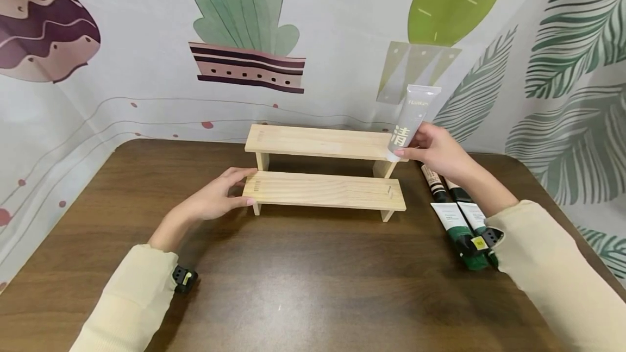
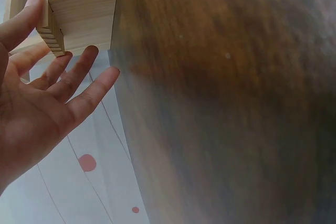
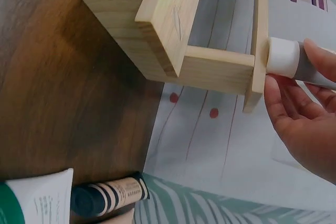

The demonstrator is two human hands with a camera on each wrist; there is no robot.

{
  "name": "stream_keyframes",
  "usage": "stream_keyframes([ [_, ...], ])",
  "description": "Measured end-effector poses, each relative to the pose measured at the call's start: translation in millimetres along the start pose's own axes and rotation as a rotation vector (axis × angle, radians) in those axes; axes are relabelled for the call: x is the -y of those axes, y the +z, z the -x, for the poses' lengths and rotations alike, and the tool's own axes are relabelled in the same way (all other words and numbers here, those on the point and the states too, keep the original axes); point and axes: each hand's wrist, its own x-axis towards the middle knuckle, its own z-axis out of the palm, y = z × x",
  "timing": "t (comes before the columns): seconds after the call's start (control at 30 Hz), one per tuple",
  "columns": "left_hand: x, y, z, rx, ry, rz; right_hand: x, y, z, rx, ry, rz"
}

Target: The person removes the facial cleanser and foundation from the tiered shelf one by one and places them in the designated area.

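Observation:
A two-tier wooden shelf (image 1: 323,189) stands on the brown table. My left hand (image 1: 217,194) holds the left end of its lower board, thumb at the front edge and fingers at the back; in the left wrist view, the outer fingers of that hand (image 2: 42,98) are spread. With my right hand (image 1: 442,151) I grip a grey squeeze tube (image 1: 413,118) with pale lettering, slightly tilted and cap down, at the right end of the upper board. Its white cap (image 3: 283,57) appears to touch that board in the right wrist view.
Right of the shelf lie two white-and-green tubes (image 1: 447,216) and a beige tube with a dark cap (image 1: 432,181), with another dark-capped tube (image 1: 459,192) partly under the right forearm. Behind the table hangs a plant-patterned cloth (image 1: 342,31).

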Motion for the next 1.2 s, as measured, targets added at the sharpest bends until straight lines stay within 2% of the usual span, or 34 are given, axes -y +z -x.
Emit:
stream_keyframes([
  [0.23,-1.4,0.6,1.3,0.002,0.001,-0.008,-6,-11,12.6,-0.015,0.018,-0.020],
  [0.4,0.6,-0.5,1.3,0.001,0.004,0.003,-14,-25,24.1,0.038,0.035,0.092],
  [0.57,-0.2,-0.6,1.5,0.003,0.000,0.004,-31,-38,39.3,0.095,0.040,0.150],
  [0.77,0.7,-0.7,1.7,0.006,0.009,-0.002,-50,-52,59.3,0.077,0.072,0.200],
  [1.2,1.4,-1.1,0.6,0.003,0.027,-0.023,-95,-80,102.9,0.091,0.161,0.188],
])
